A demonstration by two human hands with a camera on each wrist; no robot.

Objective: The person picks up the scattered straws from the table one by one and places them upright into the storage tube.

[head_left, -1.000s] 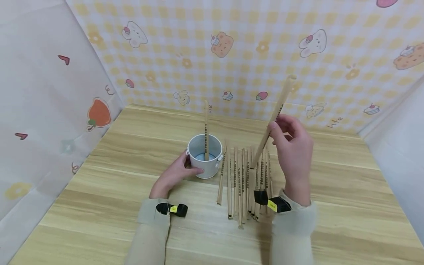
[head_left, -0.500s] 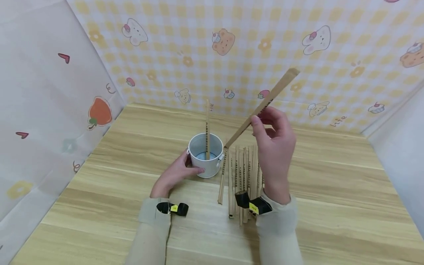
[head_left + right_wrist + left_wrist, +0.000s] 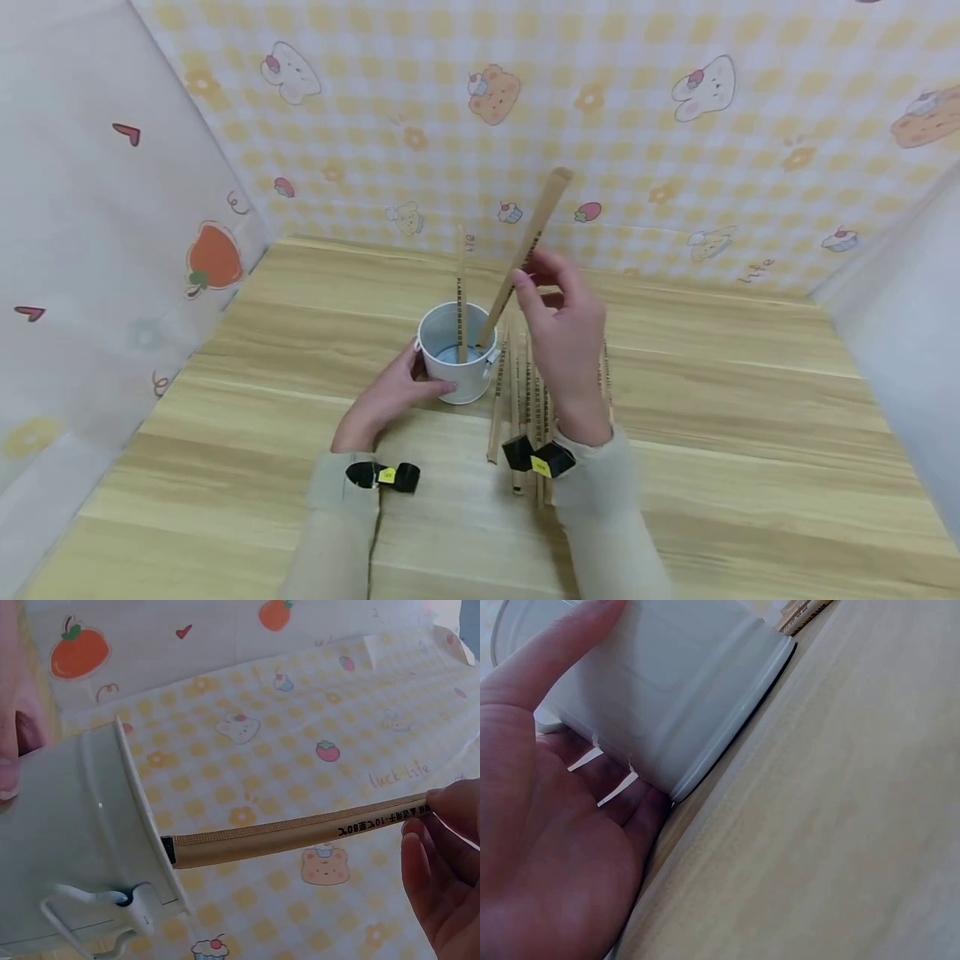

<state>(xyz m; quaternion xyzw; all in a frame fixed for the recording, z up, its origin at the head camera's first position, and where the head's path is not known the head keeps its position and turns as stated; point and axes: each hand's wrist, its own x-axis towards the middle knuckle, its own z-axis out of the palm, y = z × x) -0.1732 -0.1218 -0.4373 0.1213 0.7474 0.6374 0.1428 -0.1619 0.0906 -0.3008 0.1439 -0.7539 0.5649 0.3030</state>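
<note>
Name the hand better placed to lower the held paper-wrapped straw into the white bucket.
The right hand, I'd judge: it pinches the paper-wrapped straw, whose lower end is at the mouth of the white bucket. The left hand grips the bucket's side.

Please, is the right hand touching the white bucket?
Apart: the right wrist view shows the right hand pinching a brown stick away from the white bucket, with patterned backdrop visible between.
</note>
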